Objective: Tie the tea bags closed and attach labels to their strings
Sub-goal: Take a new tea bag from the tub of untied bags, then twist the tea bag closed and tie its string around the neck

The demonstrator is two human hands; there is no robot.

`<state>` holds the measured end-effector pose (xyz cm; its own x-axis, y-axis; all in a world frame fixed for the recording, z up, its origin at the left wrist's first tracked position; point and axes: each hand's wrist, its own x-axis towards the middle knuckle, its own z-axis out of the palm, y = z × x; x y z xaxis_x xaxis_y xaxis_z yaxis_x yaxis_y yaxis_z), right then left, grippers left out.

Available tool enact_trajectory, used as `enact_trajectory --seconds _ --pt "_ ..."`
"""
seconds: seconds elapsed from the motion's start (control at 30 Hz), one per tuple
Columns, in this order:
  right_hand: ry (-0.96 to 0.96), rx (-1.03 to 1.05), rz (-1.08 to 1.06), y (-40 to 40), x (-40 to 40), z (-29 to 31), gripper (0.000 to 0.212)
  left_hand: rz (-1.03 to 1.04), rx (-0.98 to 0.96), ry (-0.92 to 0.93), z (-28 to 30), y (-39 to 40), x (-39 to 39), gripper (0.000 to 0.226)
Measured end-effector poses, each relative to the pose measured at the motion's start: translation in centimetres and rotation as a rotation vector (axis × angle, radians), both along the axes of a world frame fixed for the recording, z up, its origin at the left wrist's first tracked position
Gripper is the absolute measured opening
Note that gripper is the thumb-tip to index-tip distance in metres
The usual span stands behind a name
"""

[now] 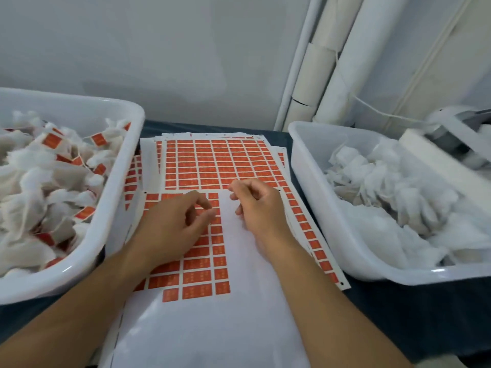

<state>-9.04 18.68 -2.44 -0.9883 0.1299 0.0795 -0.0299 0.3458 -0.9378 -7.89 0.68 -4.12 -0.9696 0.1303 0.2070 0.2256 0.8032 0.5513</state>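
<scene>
A sheet of orange labels lies in front of me, partly peeled, with bare white backing at its right and bottom. My left hand hovers over the label columns with its fingers loosely bent, thumb and forefinger apart, nothing visible between them. Just to the right, over the bare backing, my right hand has its fingers curled in towards the thumb and holds nothing I can see. Labelled tea bags fill the white tub on the left. Unlabelled white tea bags lie in the white tub on the right.
More full label sheets are stacked behind the near sheet on a dark table cloth. White pipes run up the wall at the back right. A grey and white machine part overhangs the right tub.
</scene>
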Motion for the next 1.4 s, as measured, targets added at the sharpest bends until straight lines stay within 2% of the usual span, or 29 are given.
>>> enact_trajectory --seconds 0.1,0.23,0.33,0.43,0.53,0.63,0.73,0.83,0.93,1.1,1.23,1.33,1.4 --pt "-0.001 0.068 0.027 -0.4 0.1 2.1 0.029 0.005 -0.008 -0.012 -0.3 0.1 0.0 0.019" --pt "0.204 0.2 0.071 -0.4 -0.2 7.2 0.029 -0.009 0.012 -0.046 -0.4 -0.2 -0.1 0.022" --pt "0.391 0.255 -0.01 1.2 -1.9 12.0 0.015 -0.015 0.033 -0.038 -0.6 -0.4 -0.1 0.021" --pt "0.462 0.405 -0.167 5.0 -5.4 15.8 0.019 -0.022 0.033 -0.024 -0.8 -0.4 -0.1 0.021" --pt "0.263 0.738 -0.329 10.9 -9.8 16.2 0.029 -0.019 0.044 -0.029 -0.9 -0.5 -0.1 0.022" --pt "-0.058 1.052 -0.298 16.9 -12.0 13.7 0.034 -0.015 0.049 -0.026 -1.1 -0.5 -0.3 0.022" --pt "-0.165 1.096 -0.15 20.2 -12.4 11.5 0.028 -0.015 0.052 -0.018 -1.3 -0.5 -0.4 0.021" --pt "-0.211 1.219 -0.002 20.3 -13.5 9.7 0.034 -0.015 0.053 -0.014 -1.4 -0.5 -0.5 0.02" --pt "-0.341 1.436 -0.032 19.6 -14.6 8.3 0.042 -0.01 0.064 -0.017 -1.4 -0.6 -0.5 0.018" --pt "-0.39 1.48 -0.238 19.4 -14.8 8.7 0.042 -0.018 0.076 -0.024 -1.4 -0.6 -0.4 0.016" --pt "-0.383 1.471 -0.329 20.3 -14.1 9.2 0.026 -0.017 0.061 -0.03 -1.4 -0.5 -0.5 0.02" --pt "-0.294 1.393 -0.393 21.0 -13.5 9.4 0.02 -0.016 0.069 -0.03 -1.4 -0.5 -0.3 0.019" --pt "-0.208 1.304 -0.408 21.5 -13.3 9.9 0.03 -0.017 0.075 -0.028 -1.4 -0.5 -0.2 0.019"
